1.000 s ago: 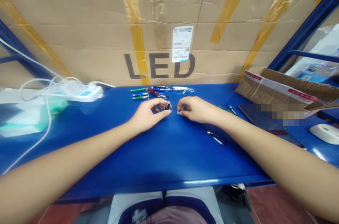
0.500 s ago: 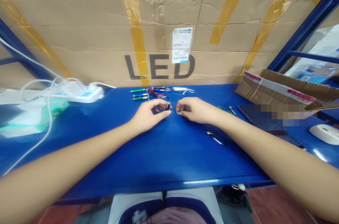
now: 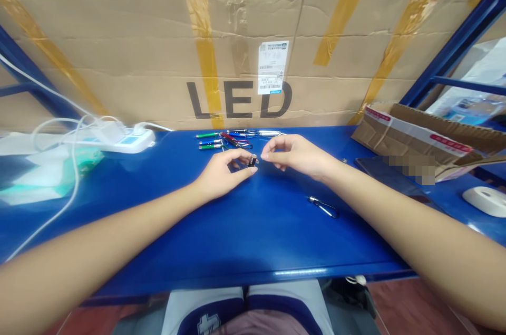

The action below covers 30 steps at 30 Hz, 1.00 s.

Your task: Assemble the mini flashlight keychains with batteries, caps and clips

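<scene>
Between the thumb and fingers of my left hand (image 3: 224, 172) is a small black cylinder (image 3: 252, 161) with a shiny end. Just to its right, my right hand (image 3: 290, 154) is pinched, its fingertips close to the cylinder but apart from it; anything between them is too small to make out. Behind my hands lie several small metallic pens or torches with clips, among them a green one (image 3: 207, 135) and a red one (image 3: 229, 139). A silver and black carabiner clip (image 3: 323, 207) rests on the blue table (image 3: 253, 240), below my right wrist.
A white power strip (image 3: 132, 141) with cables and a green-white plastic packet (image 3: 51, 174) are at the left. On the right are an opened cardboard box (image 3: 411, 137), a dark flat device (image 3: 379, 174) and a white mouse-like object (image 3: 485, 201). A large carton (image 3: 150, 50) stands behind.
My right hand has risen slightly, away from the table, and now covers part of the silver item at the back. My left hand keeps its hold almost unmoved.
</scene>
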Tool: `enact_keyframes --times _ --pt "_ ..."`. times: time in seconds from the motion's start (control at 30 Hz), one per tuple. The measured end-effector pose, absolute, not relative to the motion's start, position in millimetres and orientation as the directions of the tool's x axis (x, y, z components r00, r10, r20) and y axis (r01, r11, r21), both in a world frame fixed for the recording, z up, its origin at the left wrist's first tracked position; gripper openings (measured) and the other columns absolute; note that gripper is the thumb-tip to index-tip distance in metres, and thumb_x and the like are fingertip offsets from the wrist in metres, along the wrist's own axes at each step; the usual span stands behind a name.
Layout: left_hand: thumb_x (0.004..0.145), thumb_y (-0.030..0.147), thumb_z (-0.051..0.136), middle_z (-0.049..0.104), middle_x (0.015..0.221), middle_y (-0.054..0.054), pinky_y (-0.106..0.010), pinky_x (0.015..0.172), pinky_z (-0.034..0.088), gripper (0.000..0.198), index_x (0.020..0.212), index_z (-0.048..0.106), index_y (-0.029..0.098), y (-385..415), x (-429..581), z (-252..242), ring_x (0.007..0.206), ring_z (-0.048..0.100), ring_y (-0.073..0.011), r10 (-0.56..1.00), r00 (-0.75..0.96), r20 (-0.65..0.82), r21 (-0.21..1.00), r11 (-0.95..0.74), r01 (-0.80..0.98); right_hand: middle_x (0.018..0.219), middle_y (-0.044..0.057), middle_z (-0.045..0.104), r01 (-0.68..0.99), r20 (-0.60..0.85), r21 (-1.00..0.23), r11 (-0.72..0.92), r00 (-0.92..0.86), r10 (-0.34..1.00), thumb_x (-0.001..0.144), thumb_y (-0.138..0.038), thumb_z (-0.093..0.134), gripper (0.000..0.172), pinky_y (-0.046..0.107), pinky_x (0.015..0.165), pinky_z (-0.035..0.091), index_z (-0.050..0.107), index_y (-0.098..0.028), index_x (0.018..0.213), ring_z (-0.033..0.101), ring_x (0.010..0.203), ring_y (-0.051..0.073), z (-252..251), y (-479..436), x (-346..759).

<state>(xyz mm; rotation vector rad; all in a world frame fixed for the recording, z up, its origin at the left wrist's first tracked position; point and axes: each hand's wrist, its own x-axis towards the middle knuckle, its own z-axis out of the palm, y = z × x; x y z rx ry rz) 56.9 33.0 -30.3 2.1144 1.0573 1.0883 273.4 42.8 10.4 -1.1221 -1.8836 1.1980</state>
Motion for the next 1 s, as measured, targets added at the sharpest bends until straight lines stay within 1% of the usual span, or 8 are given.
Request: enact_keyframes --times 0.13,0.4,0.57,0.67,0.77,0.87,0.93,1.0 --pt "0.080 0.034 0.072 0.074 0.096 -0.006 -0.033 0.082 0.052 0.022 0.095 0.071 0.017 30.7 56.3 -29.1 0.088 0.066 -0.0195 0.791 0.416 0.448 0.682 -0.603 0.413 0.065 -0.003 0.058 0.186 0.089 -0.963 0.194 -0.459 0.884 0.072 -0.038 0.079 0.028 0.023 0.053 0.041 0.066 -0.015 0.083 0.050 0.056 0.009 15.6 35.8 269.1" --pt "0.082 0.031 0.072 0.074 0.095 -0.006 -0.033 0.082 0.052 0.021 0.099 0.072 0.018 28.7 55.1 -27.8 0.087 0.066 -0.0193 0.724 0.485 0.491 0.572 -0.688 0.447 0.066 -0.003 0.059 0.164 -0.020 -0.984 0.075 -0.512 0.859 0.070 -0.035 0.081 0.031 0.023 0.054 0.039 0.066 -0.014 0.087 0.049 0.056 0.008 12.0 32.0 263.6" --pt "0.082 0.029 0.071 0.074 0.096 -0.006 -0.034 0.085 0.052 0.019 0.099 0.073 0.020 27.8 55.2 -26.8 0.090 0.066 -0.0198 0.685 0.519 0.512 0.530 -0.727 0.436 0.075 -0.002 0.062 0.111 -0.092 -0.993 -0.035 -0.560 0.823 0.067 -0.032 0.083 0.036 0.022 0.053 0.038 0.065 -0.015 0.094 0.051 0.059 0.008 9.9 34.0 265.1" --pt "0.082 0.028 0.071 0.074 0.094 -0.006 -0.034 0.085 0.052 0.018 0.098 0.072 0.019 27.2 55.5 -26.9 0.090 0.066 -0.0196 0.675 0.524 0.519 0.524 -0.736 0.429 0.074 -0.002 0.061 0.080 -0.136 -0.991 -0.110 -0.568 0.811 0.068 -0.032 0.081 0.034 0.021 0.054 0.039 0.064 -0.016 0.092 0.051 0.060 0.008 11.2 34.1 265.2" --pt "0.082 0.029 0.071 0.074 0.095 -0.006 -0.034 0.086 0.052 0.018 0.097 0.072 0.018 27.1 55.6 -26.8 0.090 0.066 -0.0199 0.682 0.523 0.511 0.537 -0.729 0.424 0.074 -0.002 0.060 0.073 -0.131 -0.991 -0.109 -0.525 0.841 0.072 -0.030 0.076 0.024 0.022 0.056 0.041 0.062 -0.017 0.087 0.052 0.060 0.008 14.5 34.4 266.2" --pt "0.082 0.030 0.071 0.074 0.096 -0.006 -0.034 0.086 0.052 0.018 0.097 0.072 0.019 27.0 55.5 -26.2 0.091 0.066 -0.0201 0.695 0.517 0.500 0.552 -0.715 0.429 0.078 0.000 0.062 0.295 -0.121 -0.954 0.041 -0.508 0.853 0.078 -0.027 0.066 0.013 0.024 0.054 0.041 0.063 -0.018 0.087 0.054 0.060 0.010 20.3 35.1 272.5" --pt "0.083 0.030 0.071 0.073 0.098 -0.007 -0.034 0.087 0.052 0.019 0.098 0.072 0.019 26.8 55.6 -25.8 0.092 0.066 -0.0201 0.707 0.509 0.492 0.565 -0.704 0.431 0.078 0.001 0.065 0.556 -0.141 -0.799 0.231 -0.545 0.826 0.080 -0.025 0.062 0.008 0.025 0.057 0.042 0.065 -0.019 0.085 0.056 0.064 0.012 25.6 34.9 280.1" --pt "0.083 0.032 0.070 0.073 0.100 -0.007 -0.034 0.088 0.052 0.021 0.100 0.072 0.019 26.6 55.7 -25.6 0.093 0.066 -0.0203 0.716 0.504 0.483 0.579 -0.693 0.430 0.079 0.002 0.068 0.730 -0.206 -0.570 0.377 -0.571 0.795 0.079 -0.026 0.065 0.008 0.025 0.058 0.042 0.067 -0.019 0.080 0.058 0.066 0.014 31.7 33.6 289.4"
